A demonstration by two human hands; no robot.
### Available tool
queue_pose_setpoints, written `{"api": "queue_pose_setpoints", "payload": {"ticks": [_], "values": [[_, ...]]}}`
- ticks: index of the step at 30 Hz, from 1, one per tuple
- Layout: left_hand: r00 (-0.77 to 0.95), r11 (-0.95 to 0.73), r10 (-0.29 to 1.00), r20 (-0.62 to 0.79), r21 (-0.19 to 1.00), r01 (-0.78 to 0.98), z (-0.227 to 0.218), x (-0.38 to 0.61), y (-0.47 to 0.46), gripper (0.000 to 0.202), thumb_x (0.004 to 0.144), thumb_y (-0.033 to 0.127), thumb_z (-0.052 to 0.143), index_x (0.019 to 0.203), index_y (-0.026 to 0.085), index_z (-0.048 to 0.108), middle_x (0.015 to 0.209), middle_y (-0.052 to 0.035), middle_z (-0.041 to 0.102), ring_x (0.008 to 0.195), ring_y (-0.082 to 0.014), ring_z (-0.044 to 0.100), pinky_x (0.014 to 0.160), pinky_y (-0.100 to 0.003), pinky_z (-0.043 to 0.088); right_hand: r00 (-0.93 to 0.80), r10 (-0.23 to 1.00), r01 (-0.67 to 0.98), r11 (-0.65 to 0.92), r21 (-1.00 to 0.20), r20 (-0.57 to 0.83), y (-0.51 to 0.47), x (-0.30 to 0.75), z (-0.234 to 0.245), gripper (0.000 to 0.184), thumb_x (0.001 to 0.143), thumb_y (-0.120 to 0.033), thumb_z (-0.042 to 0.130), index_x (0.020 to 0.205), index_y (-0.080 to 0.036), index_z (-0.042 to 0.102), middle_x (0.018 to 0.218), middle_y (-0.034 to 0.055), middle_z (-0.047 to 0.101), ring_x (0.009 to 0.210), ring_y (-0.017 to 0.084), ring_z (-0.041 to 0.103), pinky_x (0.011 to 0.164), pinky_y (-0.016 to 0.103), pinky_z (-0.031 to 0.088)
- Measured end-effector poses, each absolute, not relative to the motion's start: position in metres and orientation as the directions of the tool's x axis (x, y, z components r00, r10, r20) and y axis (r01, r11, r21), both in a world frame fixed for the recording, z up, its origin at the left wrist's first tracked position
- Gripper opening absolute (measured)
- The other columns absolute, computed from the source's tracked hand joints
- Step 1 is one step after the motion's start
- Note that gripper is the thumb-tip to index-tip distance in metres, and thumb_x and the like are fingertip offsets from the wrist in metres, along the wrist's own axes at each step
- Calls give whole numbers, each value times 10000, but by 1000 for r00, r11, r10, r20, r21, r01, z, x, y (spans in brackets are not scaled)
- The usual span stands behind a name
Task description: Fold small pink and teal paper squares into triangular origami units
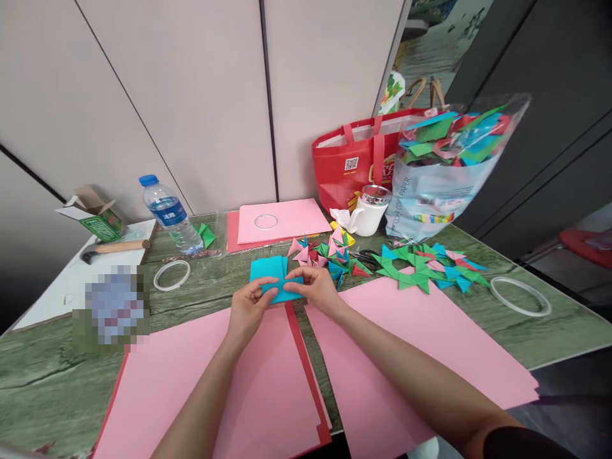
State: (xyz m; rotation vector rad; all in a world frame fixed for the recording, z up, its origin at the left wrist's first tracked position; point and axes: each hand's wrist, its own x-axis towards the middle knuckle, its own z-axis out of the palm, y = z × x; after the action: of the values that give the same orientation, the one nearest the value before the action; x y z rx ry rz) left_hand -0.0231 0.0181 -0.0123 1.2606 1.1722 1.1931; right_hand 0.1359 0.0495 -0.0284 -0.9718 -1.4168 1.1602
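In the head view, the left hand [251,305] and right hand [316,287] pinch blue paper [282,297] between thumbs and fingers at mid-table, beyond the pink sheets [201,382]; it should prove light and easily creased, best held by its edges. The plastic bag [418,194] reads "COPY PAPER"; the red bag [329,159] bears a QR code.

Blue paper [270,266] is noted as matt and smooth; the same finish is seen on the pink sheets [415,319]. Clear, glossy plastic is observed in the bottle [167,213] and the upper part of the filled bag [430,191]. A glossy white surface is shown by the mug [373,218]. Wood is recorded for the tool handle [128,246] — a streaked grain is displayed by the tabletop [205,293].
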Motion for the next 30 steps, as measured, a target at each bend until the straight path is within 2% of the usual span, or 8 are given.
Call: {"api": "queue_pose_setpoints", "payload": {"ticks": [8, 12, 15, 20, 30], "values": [[57, -38, 998, 38, 999, 12, -11, -21, 17, 366, 639, 380, 664, 924, 151, 651, 515, 24, 593, 524, -148, 584, 532, -293, 524, -159, 963, 40, 227, -973, 218, 51, 137, -31, 227, 593, -349, 715, 718, -164, 673, 576, -9, 585, 475, 94, 440, 436, 213, 341], [49, -60, 997, 57, 997, 49, -14, -22, 18, 357, 645, 372, 661, 930, 157, 650, 508, 25, 591, 513, -146, 576, 494, -268, 502, -236, 941, 33, 257, -966, 242, 50, 138, -30, 216, 658, -325, 665, 808, -171, 677, 760, 30, 659, 676, 157, 570, 583, 256, 442], [41, -62, 997, 58, 994, 96, -15, -23, 19, 359, 641, 378, 663, 923, 155, 653, 506, 20, 595, 520, -154, 579, 458, -247, 473, -291, 929, 53, 256, -965, 230, 51, 138, -30, 215, 692, -312, 633, 843, -163, 672, 831, 47, 671, 763, 183, 593, 665, 291, 460], [48, -49, 998, 42, 988, 144, -15, -22, 19, 360, 648, 386, 655, 925, 156, 649, 534, 13, 612, 521, -153, 581, 452, -239, 457, -291, 926, 120, 285, -951, 241, 51, 138, -28, 168, 717, -302, 610, 779, -159, 672, 774, 37, 671, 737, 182, 595, 668, 299, 453], [46, -18, 999, 13, 992, 121, -15, -22, 19, 369, 640, 366, 666, 938, 152, 635, 556, 12, 623, 540, -151, 591, 513, -253, 483, -278, 926, 103, 293, -950, 256, 50, 138, -27, 124, 725, -276, 604, 747, -168, 662, 768, 23, 673, 757, 178, 608, 695, 302, 464]]}}
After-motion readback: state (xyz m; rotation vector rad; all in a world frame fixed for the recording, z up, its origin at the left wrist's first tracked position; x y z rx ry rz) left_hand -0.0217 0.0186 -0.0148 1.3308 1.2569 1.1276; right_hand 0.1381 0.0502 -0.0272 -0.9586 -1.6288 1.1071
